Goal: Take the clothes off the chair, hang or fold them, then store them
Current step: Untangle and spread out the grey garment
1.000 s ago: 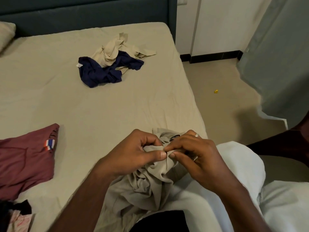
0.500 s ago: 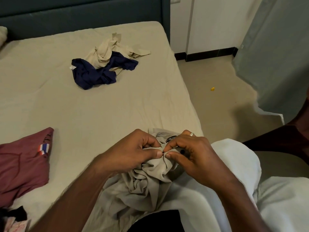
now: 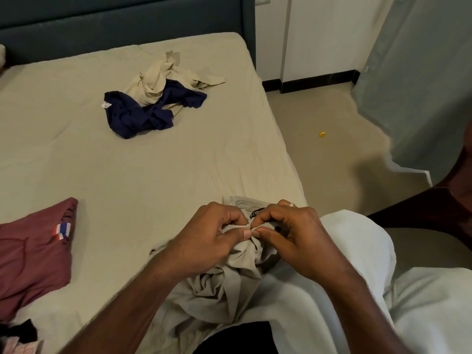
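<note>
Four lots of clothes in view, none folded, hung or stored. Judged progress: early. Chair itself cannot be made out for certain.

Bed [image 3: 127, 175]: wide, beige sheet, lightly creased, dark teal headboard [image 3: 115, 24] at far end. Serves as sorting surface.

Curtain [image 3: 419, 72]: grey, hangs at right, hem ragged above floor. Floor [image 3: 332, 149]: tan, bare except a small yellow scrap [image 3: 322, 134]. White wall with black skirting beyond.

Maroon shirt [image 3: 28, 256]: spread at left edge of bed, flag tag at collar, loosely laid, not folded. Dark and pink bits at bottom left corner, too cropped to name.

Navy garment [image 3: 138, 116] and cream garment [image 3: 155, 80]: tangled together mid-bed, well apart from hands, untouched heap.

Grey garment [image 3: 219, 284]: the piece in hand. Bunched on lap and near bed edge, touching the white trousers [image 3: 344, 264]. Collar band with black label up top, black button beside right thumb.

Left hand [image 3: 214, 238]: clenched, thumb and forefinger pinching a fold of grey cloth.

Right hand [image 3: 293, 236]: ring on one finger, pinching the same fold, thumb tips nearly touching. Looks like work at a button or placket, likely before hanging or folding.

Left to do, by my reckoning: finish this piece, then all others, then storage.
</note>
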